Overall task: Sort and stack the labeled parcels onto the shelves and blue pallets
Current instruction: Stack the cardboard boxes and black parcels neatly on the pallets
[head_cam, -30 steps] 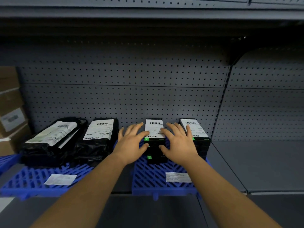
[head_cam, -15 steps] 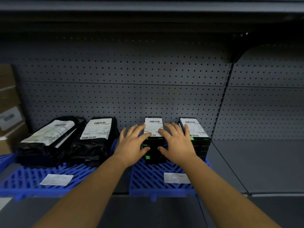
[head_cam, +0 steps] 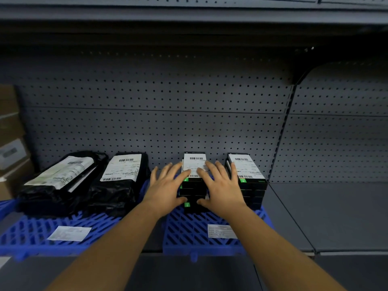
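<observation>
At the far left edge stand brown cardboard boxes, blurred, one with a pale label. Next to them a blue pallet lies on the grey metal shelf, with a loose white slip on its slatted front. Two black plastic mailer parcels sit at the back of this pallet: the left mailer tilted and crumpled, the second mailer just beside it, each topped with a white barcode label.

A second blue pallet lies to the right, a narrow strip of shelf between the two, with a white label stuck near its front. On it stand two stacks of flat black boxes with green marks. The left hand and right hand flank the nearer stack; the fingers of both are straight and spread, forefingers touching the white label on its top box, thumbs against its front face. The other stack stands just to the right, touching or nearly touching the right hand.

Behind everything runs a grey perforated back panel, split by a dark upright post. Right of the post the shelf continues in a second bay. Another shelf overhangs above, shading the upper panel.
</observation>
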Demonstrator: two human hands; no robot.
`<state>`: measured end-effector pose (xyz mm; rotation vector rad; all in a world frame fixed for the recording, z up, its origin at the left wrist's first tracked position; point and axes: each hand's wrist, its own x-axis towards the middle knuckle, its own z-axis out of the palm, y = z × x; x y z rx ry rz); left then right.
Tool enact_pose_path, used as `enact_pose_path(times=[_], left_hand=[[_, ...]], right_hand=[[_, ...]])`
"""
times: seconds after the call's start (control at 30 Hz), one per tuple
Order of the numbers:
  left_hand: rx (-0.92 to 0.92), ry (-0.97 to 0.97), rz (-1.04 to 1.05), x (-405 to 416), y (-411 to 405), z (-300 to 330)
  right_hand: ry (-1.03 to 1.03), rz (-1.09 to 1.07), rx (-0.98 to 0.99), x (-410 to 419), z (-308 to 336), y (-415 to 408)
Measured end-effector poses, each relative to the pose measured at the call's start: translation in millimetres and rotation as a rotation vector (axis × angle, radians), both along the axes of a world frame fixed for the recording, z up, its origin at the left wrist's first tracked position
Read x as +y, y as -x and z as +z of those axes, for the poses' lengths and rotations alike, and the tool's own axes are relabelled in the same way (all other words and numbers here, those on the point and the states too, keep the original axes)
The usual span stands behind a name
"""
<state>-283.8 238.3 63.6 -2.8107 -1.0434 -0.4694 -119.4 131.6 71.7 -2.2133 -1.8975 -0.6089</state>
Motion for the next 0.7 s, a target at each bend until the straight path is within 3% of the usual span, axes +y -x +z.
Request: enact_pose_path(times=[0.7], left_hand=[[0.043, -0.048, 0.052, -9, -5, -13]], right_hand=[[0.025, 0.018, -0.063, 5, -7, -2]])
